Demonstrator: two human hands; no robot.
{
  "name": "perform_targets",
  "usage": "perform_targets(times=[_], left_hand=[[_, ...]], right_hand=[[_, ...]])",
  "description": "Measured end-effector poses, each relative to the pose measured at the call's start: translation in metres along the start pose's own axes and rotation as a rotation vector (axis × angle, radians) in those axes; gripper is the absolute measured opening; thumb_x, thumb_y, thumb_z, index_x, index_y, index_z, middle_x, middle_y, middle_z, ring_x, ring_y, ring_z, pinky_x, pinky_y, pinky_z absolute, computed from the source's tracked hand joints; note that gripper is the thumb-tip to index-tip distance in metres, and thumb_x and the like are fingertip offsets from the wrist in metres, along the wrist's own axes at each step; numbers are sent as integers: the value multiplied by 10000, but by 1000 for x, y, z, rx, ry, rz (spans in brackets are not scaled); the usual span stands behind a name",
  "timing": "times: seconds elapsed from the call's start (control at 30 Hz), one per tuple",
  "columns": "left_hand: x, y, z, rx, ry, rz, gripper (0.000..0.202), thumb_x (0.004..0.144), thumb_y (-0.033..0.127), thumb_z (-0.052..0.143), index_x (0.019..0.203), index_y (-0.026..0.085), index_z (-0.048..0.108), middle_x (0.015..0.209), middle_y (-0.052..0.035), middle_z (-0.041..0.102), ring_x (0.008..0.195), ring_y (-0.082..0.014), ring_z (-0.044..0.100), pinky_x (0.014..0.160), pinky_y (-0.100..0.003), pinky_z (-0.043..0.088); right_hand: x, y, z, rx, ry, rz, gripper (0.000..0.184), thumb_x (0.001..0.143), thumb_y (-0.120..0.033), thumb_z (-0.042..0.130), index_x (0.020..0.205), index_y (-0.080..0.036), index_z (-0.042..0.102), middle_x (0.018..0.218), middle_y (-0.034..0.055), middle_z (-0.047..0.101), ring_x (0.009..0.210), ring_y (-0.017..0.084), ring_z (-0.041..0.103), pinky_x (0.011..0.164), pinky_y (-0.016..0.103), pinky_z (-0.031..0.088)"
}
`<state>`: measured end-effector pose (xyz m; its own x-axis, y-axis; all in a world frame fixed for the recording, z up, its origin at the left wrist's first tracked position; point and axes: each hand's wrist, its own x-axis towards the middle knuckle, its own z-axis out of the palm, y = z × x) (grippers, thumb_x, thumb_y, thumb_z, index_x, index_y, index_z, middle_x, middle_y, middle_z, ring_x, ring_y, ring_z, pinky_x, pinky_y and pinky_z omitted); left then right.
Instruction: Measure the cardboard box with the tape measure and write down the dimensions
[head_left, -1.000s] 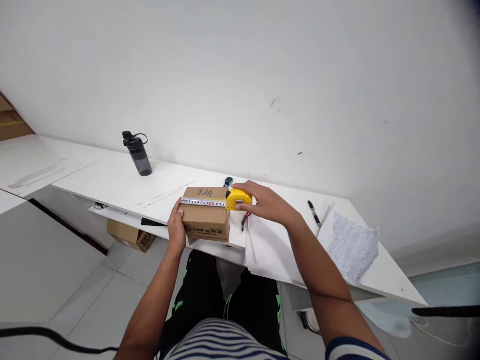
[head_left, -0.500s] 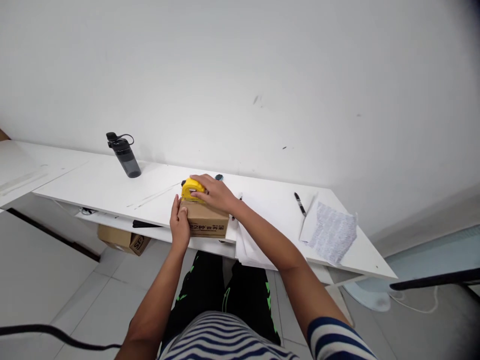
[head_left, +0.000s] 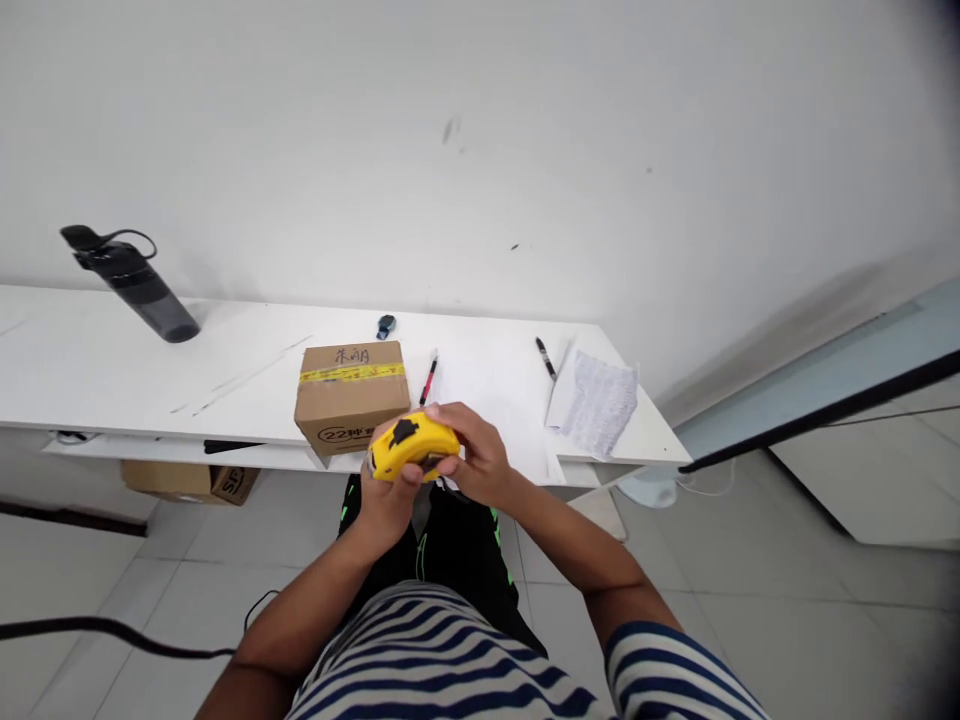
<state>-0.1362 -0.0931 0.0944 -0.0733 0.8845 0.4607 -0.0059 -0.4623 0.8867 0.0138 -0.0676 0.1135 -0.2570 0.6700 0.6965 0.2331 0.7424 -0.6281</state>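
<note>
A yellow tape measure with a black button is held between both hands, in front of the desk edge. My left hand closes on its left end, the thumb along the lower side. My right hand grips its right end with thumb and fingers. No drawn-out blade can be made out. Just behind and left of the hands, a brown cardboard box with yellow tape and handwriting on top sits at the desk's front edge. A red and black pen lies right of the box.
On the white desk stands a dark water bottle at the left. A small dark object lies behind the box. White paper, a black pen and a written sheet lie at right. Another carton is below the desk.
The tape measure has left the box top and come toward me. My left hand has let go of the box and now holds the tape measure too. The view has shifted right.
</note>
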Motion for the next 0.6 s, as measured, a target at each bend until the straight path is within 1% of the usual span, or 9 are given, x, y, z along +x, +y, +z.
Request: perform_targets(times=[0.1, 0.13, 0.2, 0.23, 0.3, 0.33, 0.4, 0.5, 0.6], left_hand=[[-8, -22, 5, 36, -96, -16, 591, 806, 692, 561, 1106, 185, 602, 1163, -140, 691, 1047, -277, 672, 896, -391, 552], [-8, -30, 5, 70, -197, -17, 524, 826, 630, 586, 1105, 188, 604, 1177, -138, 689, 1051, -270, 674, 896, -389, 552], [-2, -49, 4, 183, -425, 4, 420, 847, 508, 620, 1133, 202, 611, 1199, -125, 686, 1092, -257, 665, 945, -400, 532], [2, -57, 4, 257, -519, 31, 393, 843, 469, 632, 1140, 212, 618, 1196, -112, 691, 1127, -254, 652, 1000, -418, 501], [12, -73, 5, 406, -626, 97, 366, 823, 431, 652, 1124, 224, 638, 1173, -91, 706, 1217, -257, 603, 1123, -462, 387], [17, -80, 6, 466, -643, 126, 364, 814, 428, 657, 1115, 224, 646, 1170, -87, 708, 1258, -261, 573, 1166, -478, 322], [27, -89, 8, 540, -647, 145, 390, 816, 436, 651, 1138, 215, 647, 1206, -90, 696, 1313, -267, 525, 1199, -489, 254], [38, -95, 6, 566, -671, 97, 439, 840, 455, 622, 1204, 208, 634, 1290, -93, 656, 1360, -273, 472, 1210, -494, 222], [45, -97, 1, 523, -707, 15, 422, 847, 469, 611, 1189, 227, 656, 1285, -75, 662, 1336, -277, 500, 1211, -490, 223]], right_hand=[[4, 24, -14, -108, 16, 85, 775, 944, -683, 89, 996, -197, 691, 885, 110, 702, 801, 201, 684, 715, 357, 571], [11, 38, -19, -193, 35, 143, 775, 974, -616, 47, 973, -192, 695, 844, 99, 696, 748, 185, 675, 690, 338, 560], [32, 72, -26, -464, -13, 248, 600, 1023, -499, 155, 1110, -192, 663, 954, 103, 701, 837, 188, 675, 746, 330, 539], [44, 91, -26, -620, -93, 289, 491, 1032, -430, 220, 1243, -201, 600, 1060, 114, 692, 924, 204, 668, 773, 334, 526], [64, 124, -20, -891, -450, 347, 434, 1013, -253, 293, 1414, -195, 449, 1167, 158, 655, 933, 230, 669, 732, 339, 502], [72, 138, -15, -960, -595, 351, 437, 991, -199, 336, 1414, -197, 446, 1190, 170, 643, 921, 234, 672, 723, 335, 489], [82, 158, -4, -985, -746, 325, 384, 943, -141, 418, 1299, -201, 549, 1156, 156, 657, 900, 232, 673, 725, 325, 468], [87, 170, 3, -942, -731, 269, 271, 919, -132, 461, 1131, -184, 621, 1103, 134, 679, 963, 241, 653, 780, 325, 444], [82, 172, -2, -954, -611, 279, 333, 964, -141, 341, 1231, -141, 541, 1131, 172, 664, 999, 261, 634, 793, 343, 432]])
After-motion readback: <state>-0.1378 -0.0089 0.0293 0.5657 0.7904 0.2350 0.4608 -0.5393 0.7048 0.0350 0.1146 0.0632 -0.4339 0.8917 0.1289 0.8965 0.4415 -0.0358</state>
